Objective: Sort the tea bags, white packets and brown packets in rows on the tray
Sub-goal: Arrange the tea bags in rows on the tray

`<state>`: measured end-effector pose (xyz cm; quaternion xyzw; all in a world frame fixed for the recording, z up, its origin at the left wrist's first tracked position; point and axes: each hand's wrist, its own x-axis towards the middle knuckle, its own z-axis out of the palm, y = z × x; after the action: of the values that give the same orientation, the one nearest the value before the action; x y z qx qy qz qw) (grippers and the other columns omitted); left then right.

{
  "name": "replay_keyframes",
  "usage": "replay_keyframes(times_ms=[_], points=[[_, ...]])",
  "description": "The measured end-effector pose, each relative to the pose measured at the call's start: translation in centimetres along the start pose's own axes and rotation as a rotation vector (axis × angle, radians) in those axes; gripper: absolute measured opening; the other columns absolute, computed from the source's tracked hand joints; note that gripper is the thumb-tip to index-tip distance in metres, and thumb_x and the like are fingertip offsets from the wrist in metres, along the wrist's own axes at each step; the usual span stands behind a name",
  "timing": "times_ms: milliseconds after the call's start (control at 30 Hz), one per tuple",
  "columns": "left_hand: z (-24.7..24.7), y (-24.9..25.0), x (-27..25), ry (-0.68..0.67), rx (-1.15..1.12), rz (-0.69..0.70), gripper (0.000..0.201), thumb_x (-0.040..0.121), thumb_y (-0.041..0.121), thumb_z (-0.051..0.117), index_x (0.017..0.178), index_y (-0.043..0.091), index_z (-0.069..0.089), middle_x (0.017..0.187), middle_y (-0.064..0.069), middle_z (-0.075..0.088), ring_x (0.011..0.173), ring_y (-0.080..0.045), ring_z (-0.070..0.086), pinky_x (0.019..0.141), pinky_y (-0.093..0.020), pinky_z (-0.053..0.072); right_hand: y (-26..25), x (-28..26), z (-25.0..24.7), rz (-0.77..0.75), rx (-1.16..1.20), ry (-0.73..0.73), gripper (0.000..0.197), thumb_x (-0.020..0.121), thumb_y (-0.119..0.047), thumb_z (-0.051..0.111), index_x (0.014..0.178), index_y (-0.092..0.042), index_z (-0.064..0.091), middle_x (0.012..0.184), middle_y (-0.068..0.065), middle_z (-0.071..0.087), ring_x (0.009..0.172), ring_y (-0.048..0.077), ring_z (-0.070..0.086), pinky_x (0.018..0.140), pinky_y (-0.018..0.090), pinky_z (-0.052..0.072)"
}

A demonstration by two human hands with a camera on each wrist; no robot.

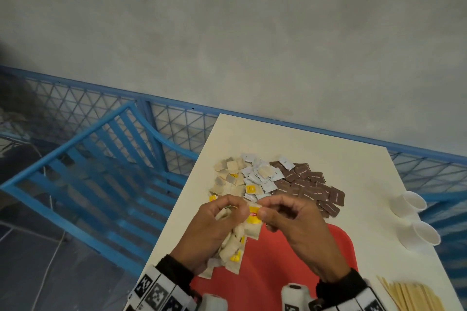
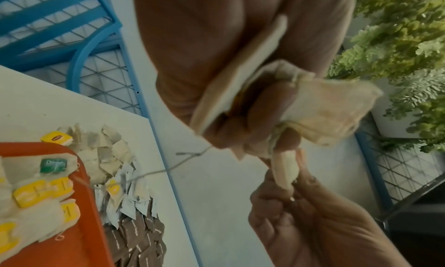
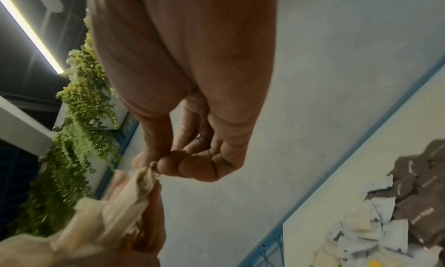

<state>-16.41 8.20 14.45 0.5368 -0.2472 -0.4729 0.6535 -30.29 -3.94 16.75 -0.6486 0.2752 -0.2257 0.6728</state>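
Observation:
Above the red tray's (image 1: 278, 275) far edge, my left hand (image 1: 233, 209) grips a bunch of beige tea bags (image 2: 320, 109). My right hand (image 1: 261, 213) pinches the corner of one tea bag (image 1: 253, 218) with a yellow tag out of that bunch; the pinch shows at the fingertips (image 3: 166, 163) in the right wrist view. A row of tea bags (image 1: 233, 251) lies along the tray's left side. Beyond the tray, loose tea bags (image 1: 227, 177), white packets (image 1: 261, 179) and brown packets (image 1: 312, 189) lie piled on the white table (image 1: 353, 171).
Two paper cups (image 1: 414, 201) (image 1: 427, 233) lie on their sides at the table's right edge. Wooden stirrers (image 1: 414, 295) sit at the near right corner. A blue chair (image 1: 101, 171) and a blue mesh fence (image 1: 182, 129) stand left of and behind the table.

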Motion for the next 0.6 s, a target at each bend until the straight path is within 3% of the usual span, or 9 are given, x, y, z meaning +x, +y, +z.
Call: replay_keyframes(times_ms=[133, 233, 300, 367, 533, 600], points=[[-0.7, -0.2, 0.4, 0.053, 0.058, 0.069, 0.013, 0.081, 0.025, 0.073, 0.078, 0.013, 0.069, 0.067, 0.0, 0.064, 0.057, -0.007, 0.058, 0.056, -0.022, 0.048, 0.1, 0.1, 1.1, -0.022, -0.01, -0.003, 0.027, 0.075, -0.024, 0.076, 0.101, -0.017, 0.073, 0.07, 0.004, 0.063, 0.062, 0.015, 0.055, 0.059, 0.023, 0.049], [-0.9, -0.3, 0.6, 0.153, 0.049, 0.113, 0.02, 0.082, 0.03, 0.073, 0.081, 0.01, 0.069, 0.078, -0.01, 0.067, 0.07, -0.019, 0.061, 0.066, -0.033, 0.051, 0.4, -0.2, 2.1, -0.146, -0.256, 0.165, 0.027, 0.072, -0.032, 0.081, 0.097, -0.03, 0.07, 0.081, -0.003, 0.065, 0.064, 0.009, 0.057, 0.06, 0.02, 0.049], [-0.8, -0.4, 0.8, 0.228, 0.029, 0.145, 0.021, 0.087, 0.028, 0.071, 0.084, 0.007, 0.067, 0.077, -0.015, 0.063, 0.07, -0.023, 0.058, 0.066, -0.036, 0.051, 0.4, -0.5, 3.0, -0.211, -0.363, 0.275, 0.025, 0.072, -0.032, 0.084, 0.09, -0.028, 0.067, 0.078, -0.004, 0.065, 0.064, 0.011, 0.057, 0.057, 0.017, 0.046], [-0.5, -0.4, 0.8, 0.26, 0.017, 0.156, 0.02, 0.089, 0.027, 0.069, 0.086, 0.008, 0.064, 0.074, -0.015, 0.061, 0.067, -0.023, 0.057, 0.063, -0.035, 0.049, 0.5, -0.6, 3.9, -0.193, -0.344, 0.248, 0.024, 0.072, -0.031, 0.085, 0.084, -0.023, 0.067, 0.075, -0.004, 0.067, 0.064, 0.009, 0.058, 0.057, 0.015, 0.045], [-0.3, -0.2, 0.5, 0.192, -0.115, 0.1, 0.024, 0.086, 0.026, 0.068, 0.087, 0.005, 0.055, 0.07, -0.016, 0.059, 0.06, -0.023, 0.057, 0.053, -0.03, 0.05, 1.3, -0.2, 4.6, -0.148, -0.294, 0.191, 0.013, 0.078, -0.019, 0.082, 0.083, -0.019, 0.069, 0.076, -0.003, 0.068, 0.066, 0.005, 0.058, 0.061, 0.016, 0.046], [-0.7, -0.2, 0.6, 0.15, -0.16, 0.07, 0.023, 0.086, 0.024, 0.074, 0.085, 0.009, 0.055, 0.077, -0.018, 0.056, 0.067, -0.025, 0.054, 0.058, -0.032, 0.049, 1.2, -0.1, 4.4, -0.11, -0.245, 0.142, 0.011, 0.079, -0.017, 0.081, 0.083, -0.02, 0.071, 0.073, 0.0, 0.067, 0.065, 0.007, 0.056, 0.061, 0.022, 0.049]])
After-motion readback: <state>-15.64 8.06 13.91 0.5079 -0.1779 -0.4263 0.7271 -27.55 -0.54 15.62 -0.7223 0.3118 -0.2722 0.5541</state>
